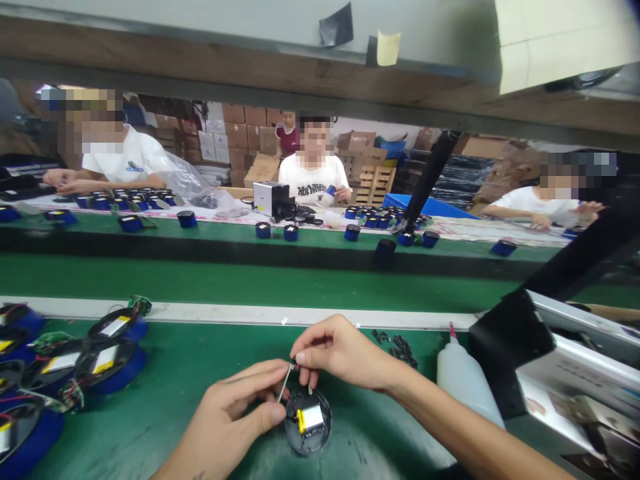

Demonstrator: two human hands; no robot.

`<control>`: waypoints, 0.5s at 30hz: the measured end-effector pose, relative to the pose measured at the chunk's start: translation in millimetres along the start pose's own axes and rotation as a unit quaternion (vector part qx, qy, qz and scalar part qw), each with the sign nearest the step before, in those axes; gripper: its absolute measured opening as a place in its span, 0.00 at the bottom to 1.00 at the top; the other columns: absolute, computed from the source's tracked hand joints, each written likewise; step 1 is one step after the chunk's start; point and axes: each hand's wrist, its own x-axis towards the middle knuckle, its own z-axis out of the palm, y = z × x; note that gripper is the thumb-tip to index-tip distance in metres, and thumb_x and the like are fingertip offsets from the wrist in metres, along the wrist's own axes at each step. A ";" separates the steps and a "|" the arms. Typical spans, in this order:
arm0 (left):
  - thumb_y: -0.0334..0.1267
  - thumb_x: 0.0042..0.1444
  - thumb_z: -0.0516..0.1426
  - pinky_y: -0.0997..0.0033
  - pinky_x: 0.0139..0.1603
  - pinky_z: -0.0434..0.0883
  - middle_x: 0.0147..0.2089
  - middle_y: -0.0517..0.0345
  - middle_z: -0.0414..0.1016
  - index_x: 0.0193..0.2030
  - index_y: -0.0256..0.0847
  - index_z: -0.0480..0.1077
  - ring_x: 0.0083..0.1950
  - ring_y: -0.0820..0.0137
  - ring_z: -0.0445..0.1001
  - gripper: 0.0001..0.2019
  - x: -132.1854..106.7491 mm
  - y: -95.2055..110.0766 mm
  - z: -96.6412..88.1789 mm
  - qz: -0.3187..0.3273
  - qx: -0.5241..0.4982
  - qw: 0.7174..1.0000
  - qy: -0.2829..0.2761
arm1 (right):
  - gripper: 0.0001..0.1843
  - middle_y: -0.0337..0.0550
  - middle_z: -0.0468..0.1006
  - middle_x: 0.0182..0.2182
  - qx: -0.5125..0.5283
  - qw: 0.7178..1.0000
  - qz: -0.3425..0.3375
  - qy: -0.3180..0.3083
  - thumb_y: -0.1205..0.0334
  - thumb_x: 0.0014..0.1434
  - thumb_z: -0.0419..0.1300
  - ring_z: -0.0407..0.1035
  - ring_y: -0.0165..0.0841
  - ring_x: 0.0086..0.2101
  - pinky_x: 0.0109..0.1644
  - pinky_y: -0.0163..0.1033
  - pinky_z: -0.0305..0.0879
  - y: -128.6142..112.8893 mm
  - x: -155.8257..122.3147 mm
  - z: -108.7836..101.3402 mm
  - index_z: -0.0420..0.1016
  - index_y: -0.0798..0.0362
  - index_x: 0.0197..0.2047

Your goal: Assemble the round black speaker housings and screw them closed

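Working on the round black housing [308, 421] lying on the green table [165, 400], the left hand [235, 420] steadies its rim while the right hand [340, 352] pinches a thin wire [284, 385] above the yellow-edged battery [311, 419]; seating that lead seemingly needs fine, steady fingertip control.

You work in even, moderately bright light; shadows on the green mat [165, 393] are faint. Wide-angle distortion bends the shelf beam [250, 73] and frame edges. Background workers are soft; corners smear, and detail near your hands is slightly blurred.
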 end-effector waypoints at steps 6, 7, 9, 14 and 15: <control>0.45 0.45 0.72 0.67 0.42 0.80 0.48 0.56 0.84 0.40 0.58 0.83 0.38 0.63 0.82 0.13 -1.7 6.3 2.6 0.014 -0.010 1.000 -0.001 | 0.19 0.41 0.77 0.22 0.023 0.999 -0.015 0.026 0.49 0.48 0.68 0.72 0.30 0.24 0.32 0.38 0.71 3.2 -2.2 3.0 0.77 0.58 0.31; 0.44 0.45 0.71 0.67 0.42 0.80 0.47 0.56 0.84 0.40 0.57 0.83 0.37 0.63 0.82 0.13 -1.7 6.8 2.6 0.016 -0.009 1.000 -0.002 | 0.16 0.41 0.77 0.22 0.014 0.999 -0.022 0.033 0.52 0.50 0.68 0.72 0.30 0.24 0.32 0.37 0.71 1.6 -3.4 3.1 0.78 0.58 0.31; 0.41 0.46 0.71 0.68 0.42 0.80 0.47 0.56 0.84 0.40 0.57 0.83 0.37 0.63 0.82 0.12 -1.5 7.5 2.3 0.021 -0.003 1.000 -0.006 | 0.11 0.41 0.77 0.22 -0.005 0.999 -0.031 0.038 0.58 0.52 0.66 0.71 0.29 0.25 0.32 0.35 0.70 -1.5 -5.4 3.0 0.79 0.59 0.31; 0.36 0.47 0.69 0.71 0.43 0.79 0.47 0.58 0.84 0.40 0.57 0.83 0.39 0.64 0.82 0.13 -1.5 5.3 1.1 0.030 0.004 0.999 -0.012 | 0.09 0.41 0.77 0.21 -0.033 0.999 -0.029 0.017 0.61 0.53 0.63 0.71 0.29 0.24 0.30 0.35 0.70 -3.3 -7.1 2.5 0.80 0.59 0.31; 0.36 0.47 0.69 0.71 0.43 0.79 0.47 0.58 0.84 0.40 0.58 0.83 0.38 0.65 0.82 0.13 -1.6 4.3 0.9 0.032 -0.001 0.999 -0.014 | 0.08 0.41 0.77 0.22 -0.041 0.998 -0.033 0.019 0.63 0.53 0.63 0.72 0.29 0.24 0.31 0.34 0.71 -2.7 -7.1 2.7 0.80 0.59 0.31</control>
